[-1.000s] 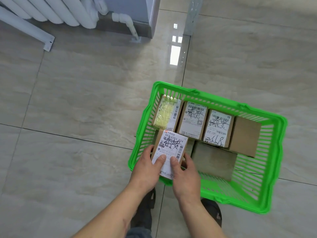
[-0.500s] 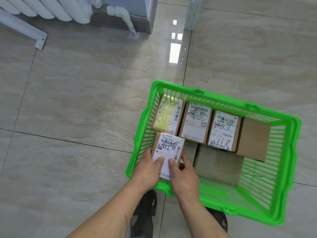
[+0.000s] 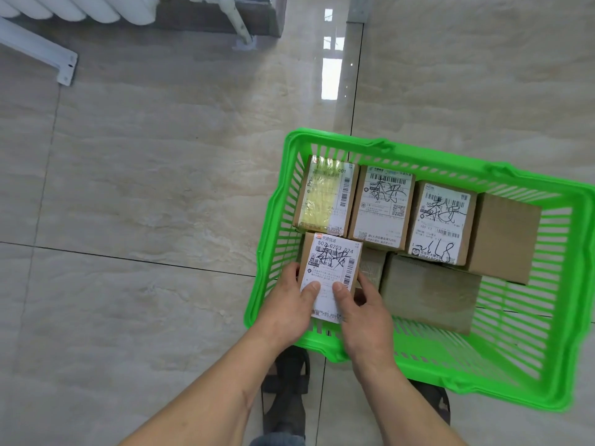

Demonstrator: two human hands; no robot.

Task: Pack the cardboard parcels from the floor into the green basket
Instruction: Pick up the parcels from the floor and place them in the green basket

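Over the basket's (image 3: 418, 365) near-left corner, left hand (image 3: 286, 312) and right hand (image 3: 367, 320) grip a labelled parcel (image 3: 331, 268) from both sides, thumbs on its label, beside five packed parcels.

One head-worn wide-angle view looks steeply down, close above the left hand (image 3: 286, 313), its edges seemingly warped.

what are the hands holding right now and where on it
Both hands hold one labelled parcel at its near end: the left hand on its left side, the right hand on its right, thumbs on the label.
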